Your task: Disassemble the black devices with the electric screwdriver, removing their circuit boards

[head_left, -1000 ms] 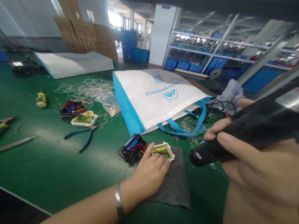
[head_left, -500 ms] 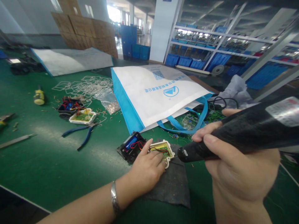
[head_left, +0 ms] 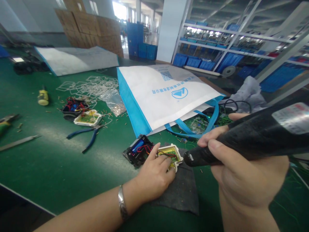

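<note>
My left hand (head_left: 156, 174) presses its fingers onto a white plastic housing (head_left: 179, 151) with a green circuit board inside. Wires run from the board to an open black case (head_left: 137, 150) with a blue cylindrical cell, just left of my fingers. A dark cloth (head_left: 182, 193) lies under the housing. In my right hand (head_left: 246, 174) is a thick black electric screwdriver (head_left: 251, 135), its tapered nose pointing left at the housing's right corner. Its thin bit is mostly hidden, so I cannot tell whether it sits in a screw.
Blue-handled pliers (head_left: 90, 132) lie beside a second opened unit (head_left: 88, 118). Behind are a bag of small metal parts (head_left: 117, 104), white gasket frames (head_left: 89, 87) and a large white-and-blue tote bag (head_left: 159, 100). At left are a yellow screwdriver (head_left: 43, 97) and a file-like tool (head_left: 19, 142).
The view has shifted slightly, moving the table items right and a little up. The screwdriver's nose is a bit closer to the housing's corner. Both hands keep their grips.
</note>
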